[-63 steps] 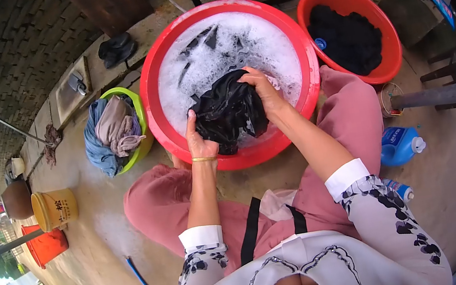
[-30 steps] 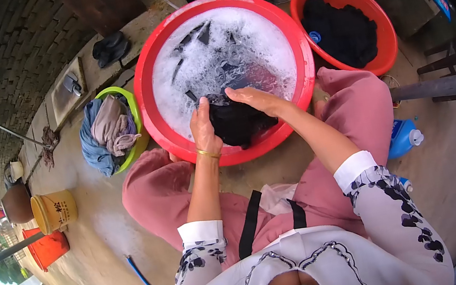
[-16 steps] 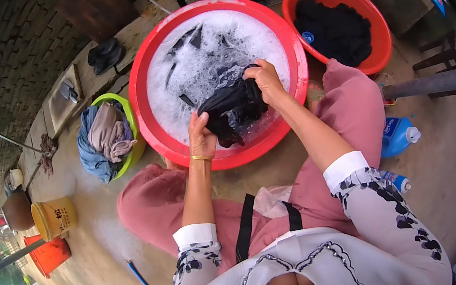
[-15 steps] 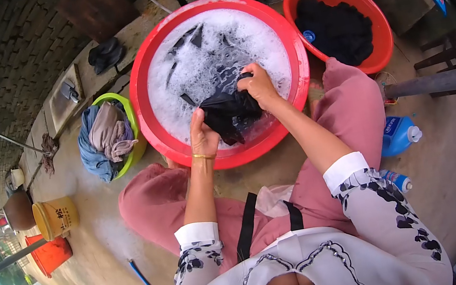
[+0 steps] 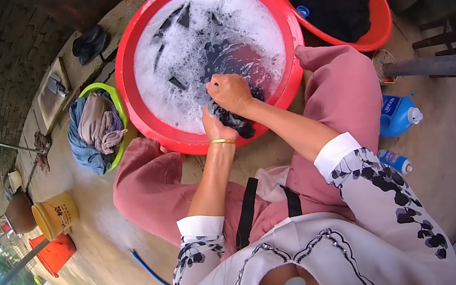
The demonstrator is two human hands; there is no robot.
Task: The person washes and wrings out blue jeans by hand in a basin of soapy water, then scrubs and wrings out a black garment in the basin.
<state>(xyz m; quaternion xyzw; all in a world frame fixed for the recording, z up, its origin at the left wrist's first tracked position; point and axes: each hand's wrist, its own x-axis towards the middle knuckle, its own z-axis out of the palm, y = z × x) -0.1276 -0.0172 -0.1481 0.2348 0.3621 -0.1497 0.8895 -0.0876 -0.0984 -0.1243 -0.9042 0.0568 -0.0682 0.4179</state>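
Note:
My left hand and my right hand are close together over the near side of a large red basin. Both are closed on a wet black garment, bunched up between them, with white suds on it. The right hand sits above the left as a fist, and the left thumb presses along the cloth. A loose end of the garment hangs by the basin's near rim. White foam covers much of the water, and dark bits of cloth poke through it.
A red tub of dark clothes stands at the right. To the left is a green basin with grey and blue clothes. Blue bottles lie by my knee; a yellow bucket and a blue hose are at left.
My hands have come together, the right moving down and left onto the left hand. The garment, spread between them before, is now bunched and squeezed. The view has shifted slightly.

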